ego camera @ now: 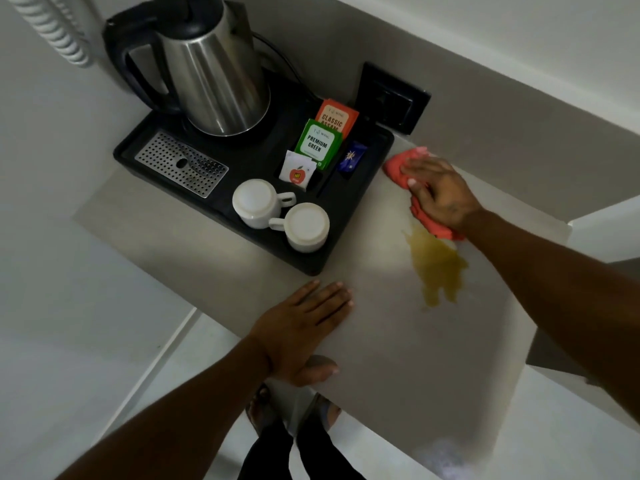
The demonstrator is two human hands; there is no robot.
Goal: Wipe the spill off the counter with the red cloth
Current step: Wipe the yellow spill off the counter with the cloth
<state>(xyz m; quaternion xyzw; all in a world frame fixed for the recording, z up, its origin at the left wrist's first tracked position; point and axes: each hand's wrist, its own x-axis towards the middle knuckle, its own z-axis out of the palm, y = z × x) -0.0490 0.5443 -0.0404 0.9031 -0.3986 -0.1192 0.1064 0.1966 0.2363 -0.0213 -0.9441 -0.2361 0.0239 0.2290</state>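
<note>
A yellowish spill lies on the pale grey counter, right of the black tray. The red cloth sits bunched on the counter just beyond the spill, its near end touching the puddle's far edge. My right hand presses flat on top of the cloth, fingers spread toward the tray, hiding the cloth's middle. My left hand rests palm down on the counter's front edge, fingers together, thumb hooked under the edge, holding nothing.
A black tray at the back left carries a steel kettle, two upturned white cups, tea sachets and a drip grate. A black wall socket sits behind. My feet show below the counter edge.
</note>
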